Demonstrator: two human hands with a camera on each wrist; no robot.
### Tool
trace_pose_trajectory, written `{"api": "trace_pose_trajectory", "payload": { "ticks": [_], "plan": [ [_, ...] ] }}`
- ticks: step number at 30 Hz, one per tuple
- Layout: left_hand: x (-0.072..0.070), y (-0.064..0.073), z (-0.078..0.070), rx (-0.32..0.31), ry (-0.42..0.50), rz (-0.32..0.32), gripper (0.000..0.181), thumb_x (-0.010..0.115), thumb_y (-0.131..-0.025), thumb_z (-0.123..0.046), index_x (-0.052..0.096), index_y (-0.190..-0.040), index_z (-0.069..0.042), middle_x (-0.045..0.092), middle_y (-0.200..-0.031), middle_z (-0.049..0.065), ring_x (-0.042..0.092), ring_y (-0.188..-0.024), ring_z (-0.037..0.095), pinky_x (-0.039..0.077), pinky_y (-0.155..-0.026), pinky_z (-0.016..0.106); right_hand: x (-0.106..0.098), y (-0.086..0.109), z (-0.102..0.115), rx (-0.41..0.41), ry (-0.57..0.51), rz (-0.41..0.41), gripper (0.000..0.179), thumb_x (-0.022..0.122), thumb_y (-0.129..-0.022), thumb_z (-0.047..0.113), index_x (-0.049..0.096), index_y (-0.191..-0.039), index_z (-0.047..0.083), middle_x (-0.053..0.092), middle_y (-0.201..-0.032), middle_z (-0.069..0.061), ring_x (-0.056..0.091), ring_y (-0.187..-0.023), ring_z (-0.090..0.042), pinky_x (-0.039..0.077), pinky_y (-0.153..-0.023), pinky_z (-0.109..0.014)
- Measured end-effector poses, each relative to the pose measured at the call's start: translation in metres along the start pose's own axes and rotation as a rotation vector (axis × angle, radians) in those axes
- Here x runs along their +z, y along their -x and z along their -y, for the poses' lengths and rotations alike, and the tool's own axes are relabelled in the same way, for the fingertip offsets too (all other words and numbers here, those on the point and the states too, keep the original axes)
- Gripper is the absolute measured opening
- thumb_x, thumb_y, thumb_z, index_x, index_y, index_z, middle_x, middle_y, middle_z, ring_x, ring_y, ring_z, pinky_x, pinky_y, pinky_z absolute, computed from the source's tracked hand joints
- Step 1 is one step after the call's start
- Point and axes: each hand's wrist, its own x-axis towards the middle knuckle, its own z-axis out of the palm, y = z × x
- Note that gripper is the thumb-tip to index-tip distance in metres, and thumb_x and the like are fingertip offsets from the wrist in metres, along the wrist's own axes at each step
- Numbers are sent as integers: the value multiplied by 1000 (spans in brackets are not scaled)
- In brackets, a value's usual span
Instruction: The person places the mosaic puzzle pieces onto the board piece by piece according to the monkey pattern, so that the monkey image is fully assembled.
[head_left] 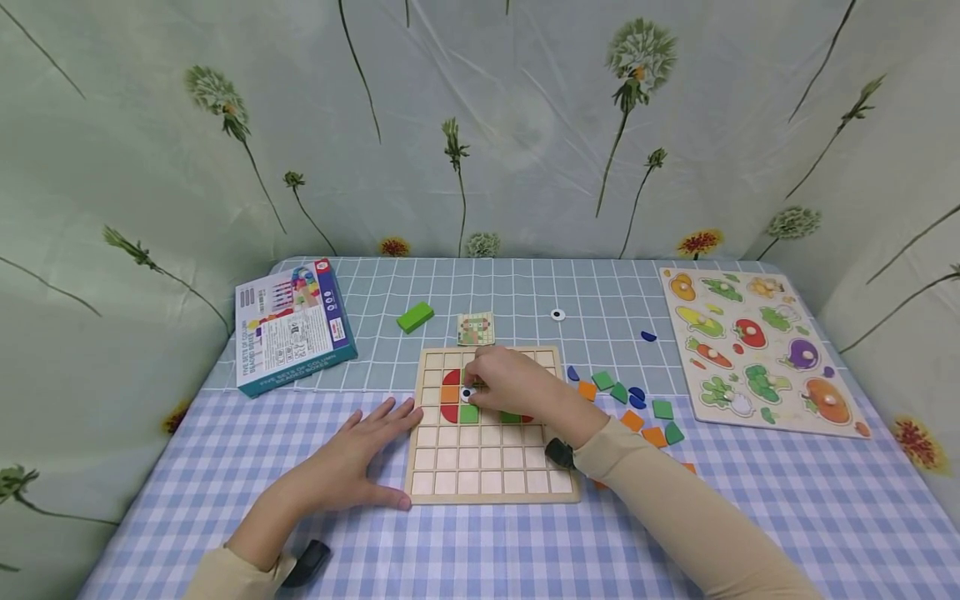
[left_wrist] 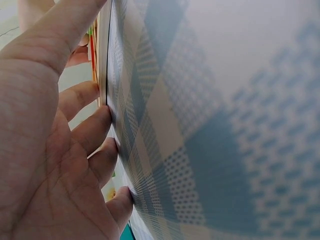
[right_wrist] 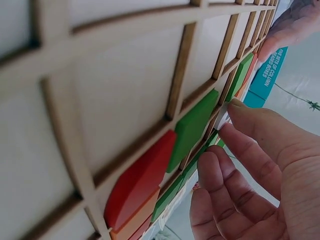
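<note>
A wooden grid board (head_left: 491,482) lies on the table between both hands. My right hand (head_left: 504,382) reaches over its upper middle, and its thumb and index finger pinch a white round piece (right_wrist: 223,118) with a black dot. In the grid's upper left are a red curved piece (head_left: 452,377), an orange square (head_left: 450,395) and a green square (head_left: 468,414). Another green square (head_left: 510,418) shows under the right wrist; some cells are hidden by the hand. Fingers spread, my left hand (head_left: 341,467) touches the board's left edge with thumb and fingertips.
Beyond the board are a pattern card (head_left: 476,329), a green block (head_left: 416,317) and another round eye piece (head_left: 557,315). Several loose orange squares (head_left: 632,420), green and blue pieces lie right of it. A box (head_left: 292,329) stands back left, a vegetable puzzle (head_left: 757,354) back right.
</note>
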Motion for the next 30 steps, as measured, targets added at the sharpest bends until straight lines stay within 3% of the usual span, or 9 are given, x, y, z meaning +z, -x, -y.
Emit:
{"api": "trace_pose_trajectory", "payload": {
  "ticks": [13, 18, 24, 30],
  "plan": [
    [0, 0, 0, 7, 1, -4, 116, 86, -75, -70, 36, -169, -25, 28, -179, 2, 17, -168, 41, 12, -127, 80, -1, 0, 3, -7, 36, -3, 10, 80, -97, 19, 83, -101, 10, 72, -99, -4, 61, -83, -14, 59, -79, -30],
    [0, 0, 0, 10, 2, -7, 116, 85, -75, -72, 36, -170, -24, 28, -179, 3, 18, -168, 41, 12, -127, 80, -7, 1, -2, 15, -4, 13, 14, 79, -98, 22, 81, -106, 11, 70, -100, -4, 58, -82, -14, 55, -75, -29],
    [0, 0, 0, 4, 0, -9, 117, 85, -75, -73, 36, -170, -25, 28, -179, 3, 18, -168, 41, 12, -127, 80, -27, 5, -27, 91, -57, -28, 21, 74, -101, 21, 79, -118, 8, 68, -96, -4, 56, -82, -16, 52, -74, -29],
    [0, 0, 0, -8, 16, 3, 117, 86, -75, -72, 36, -169, -26, 28, -179, 2, 16, -168, 40, 10, -128, 79, -45, 16, -73, 214, -72, -122, 29, 73, -102, 16, 75, -126, 1, 73, -105, -14, 64, -89, -24, 59, -82, -38]
  ]
}}
